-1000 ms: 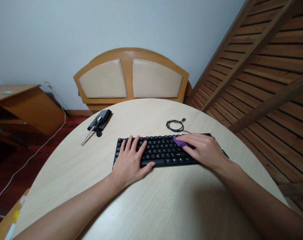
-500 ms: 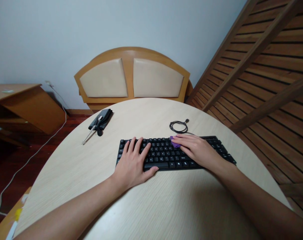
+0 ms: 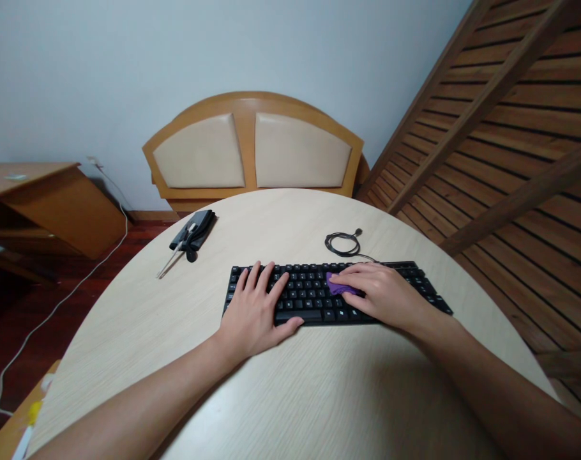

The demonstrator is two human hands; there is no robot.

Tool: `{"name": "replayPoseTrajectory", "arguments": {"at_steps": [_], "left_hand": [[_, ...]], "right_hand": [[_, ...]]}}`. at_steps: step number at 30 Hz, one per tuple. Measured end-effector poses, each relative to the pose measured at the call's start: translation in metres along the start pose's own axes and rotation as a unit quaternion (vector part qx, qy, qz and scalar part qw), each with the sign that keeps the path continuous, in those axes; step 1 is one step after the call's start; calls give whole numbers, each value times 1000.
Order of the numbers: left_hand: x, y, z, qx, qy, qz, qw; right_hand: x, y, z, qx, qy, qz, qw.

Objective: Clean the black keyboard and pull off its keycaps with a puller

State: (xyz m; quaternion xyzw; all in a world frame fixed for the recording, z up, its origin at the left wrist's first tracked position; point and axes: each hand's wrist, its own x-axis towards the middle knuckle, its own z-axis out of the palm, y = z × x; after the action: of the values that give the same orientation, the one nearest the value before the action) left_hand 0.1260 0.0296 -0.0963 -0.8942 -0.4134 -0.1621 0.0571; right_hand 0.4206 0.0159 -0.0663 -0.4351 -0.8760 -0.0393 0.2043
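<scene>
A black keyboard lies across the round table. Fingers spread, my left hand rests flat on the keyboard's left part, its thumb by the front edge. My right hand holds a small purple cloth against the keys right of the middle. Part of the cloth is hidden under the fingers. Behind the keyboard, its black cable lies in a coil.
On the table's left side is a dark folded pouch with a thin metal tool, perhaps tweezers, and a black strap on it. A padded wooden headboard stands behind the table, a slatted wooden panel to the right.
My right hand has shifted slightly toward me with the purple cloth, and more of the cloth shows below the fingers. My left hand has stayed in place.
</scene>
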Motion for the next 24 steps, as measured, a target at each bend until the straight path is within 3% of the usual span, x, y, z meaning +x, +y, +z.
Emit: {"name": "replayPoseTrajectory", "arguments": {"at_steps": [14, 24], "left_hand": [[-1, 0, 0, -13, 10, -2, 1000], [0, 0, -1, -10, -9, -3, 1000]], "right_hand": [[-1, -16, -10, 37, -39, -87, 995], [0, -32, -18, 76, -95, -91, 988]]}}
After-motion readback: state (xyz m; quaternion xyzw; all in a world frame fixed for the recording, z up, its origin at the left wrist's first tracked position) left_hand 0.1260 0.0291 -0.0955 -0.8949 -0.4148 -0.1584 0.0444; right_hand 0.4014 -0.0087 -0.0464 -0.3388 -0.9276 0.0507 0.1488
